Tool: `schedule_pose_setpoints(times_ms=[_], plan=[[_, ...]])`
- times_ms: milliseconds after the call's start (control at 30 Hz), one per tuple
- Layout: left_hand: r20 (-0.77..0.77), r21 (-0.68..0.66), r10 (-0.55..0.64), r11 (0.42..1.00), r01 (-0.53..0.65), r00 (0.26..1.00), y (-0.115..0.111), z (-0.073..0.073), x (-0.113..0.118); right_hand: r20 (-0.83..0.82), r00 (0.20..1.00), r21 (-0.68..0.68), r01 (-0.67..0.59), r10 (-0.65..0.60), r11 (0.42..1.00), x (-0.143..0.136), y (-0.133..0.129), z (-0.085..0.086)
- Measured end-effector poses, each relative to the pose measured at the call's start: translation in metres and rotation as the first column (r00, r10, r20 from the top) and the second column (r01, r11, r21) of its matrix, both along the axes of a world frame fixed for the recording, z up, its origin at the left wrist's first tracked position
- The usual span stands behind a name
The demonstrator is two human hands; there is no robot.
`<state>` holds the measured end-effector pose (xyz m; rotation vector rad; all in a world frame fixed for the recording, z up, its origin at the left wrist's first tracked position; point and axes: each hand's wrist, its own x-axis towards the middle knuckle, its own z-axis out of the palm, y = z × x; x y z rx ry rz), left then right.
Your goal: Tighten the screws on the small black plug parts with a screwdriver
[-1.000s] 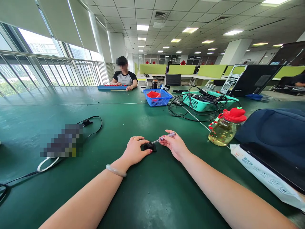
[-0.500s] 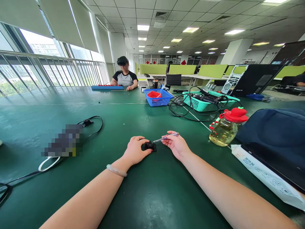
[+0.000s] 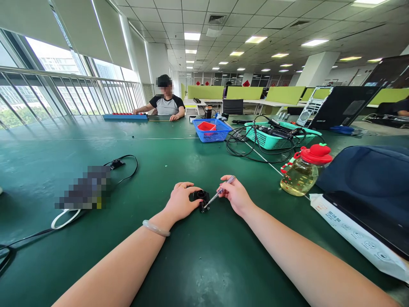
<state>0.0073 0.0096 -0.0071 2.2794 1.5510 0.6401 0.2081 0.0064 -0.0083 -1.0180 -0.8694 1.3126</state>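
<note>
A small black device [image 3: 202,196] with a round part on top stands on the green table [image 3: 204,251]. My left hand [image 3: 184,201] grips it from the left, thumb at its near side and fingers behind. Between the thumb and fingers of my right hand [image 3: 234,192] is a slim screwdriver [image 3: 220,192] with a clear handle. Its shaft slants down to the left, and the tip meets the near end of the device. What exactly the tip touches is too small to make out.
A bottle with a red lid [image 3: 302,175] stands right, by a dark blue bag [image 3: 367,179] and a white packet [image 3: 358,236]. Blue [image 3: 212,132] and green baskets [image 3: 271,140] with cables lie beyond. A blurred dark object [image 3: 84,189] is left; across sits a person [image 3: 166,102].
The screwdriver's tip has moved toward me, to the near end of the black device, and its shaft is steeper. The device looks turned or tipped. The person opposite has shifted a blue strip leftward.
</note>
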Motion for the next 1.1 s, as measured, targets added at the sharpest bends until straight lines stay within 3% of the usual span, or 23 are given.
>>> schedule_pose_setpoints(times_ms=[133,367,567,767,1000,1100], plan=[[-0.001,0.022,0.012,1.000,-0.012,1.000,0.000,-0.002,0.000,0.106,0.994,0.073,0.022,-0.030,0.997,-0.002,-0.005,0.004],[-0.013,0.024,0.017,1.000,-0.017,1.000,0.001,-0.003,0.000,0.066,0.985,0.223,0.139,-0.157,0.965,0.000,-0.005,0.005],[-0.035,0.011,0.028,1.000,-0.027,0.999,0.001,-0.002,0.000,0.226,0.971,0.313,-0.002,-0.072,0.950,-0.005,-0.015,0.006],[-0.048,0.000,0.022,1.000,-0.023,0.999,0.002,-0.001,0.000,0.349,0.905,0.471,0.057,-0.245,0.880,-0.007,-0.025,0.007],[-0.022,0.008,0.023,1.000,-0.023,0.999,0.004,-0.004,-0.001,0.487,0.830,0.572,-0.068,-0.272,0.818,-0.012,-0.032,0.010],[-0.015,0.013,0.023,1.000,-0.022,1.000,0.004,-0.004,-0.001,0.558,0.765,0.634,-0.143,-0.321,0.760,-0.012,-0.030,0.008]])
